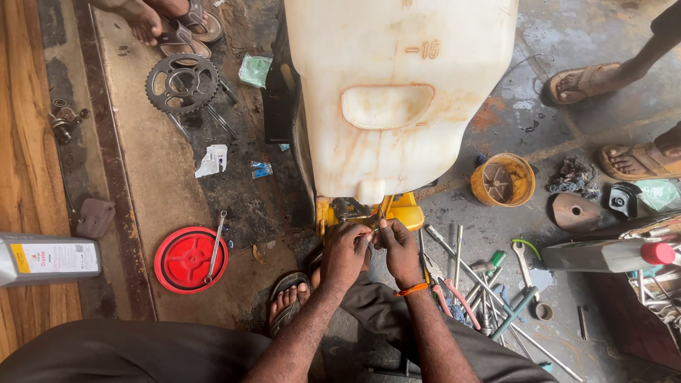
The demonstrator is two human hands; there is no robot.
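Observation:
A big white plastic tank (397,92) lies on the floor with a yellow pump base (369,211) at its near end. My left hand (344,252) and my right hand (399,248) meet just below that base, fingers pinched together on a small thin metal part (372,230) between them. An orange band circles my right wrist. What exactly the part is stays too small to tell.
A red round lid (190,259) with a spanner across it lies left. A chain sprocket (181,84) sits farther back. Several tools (482,284) spread at the right, beside a yellow cap (502,180). Other people's sandalled feet (589,81) stand around. A grey oil bottle (50,258) is far left.

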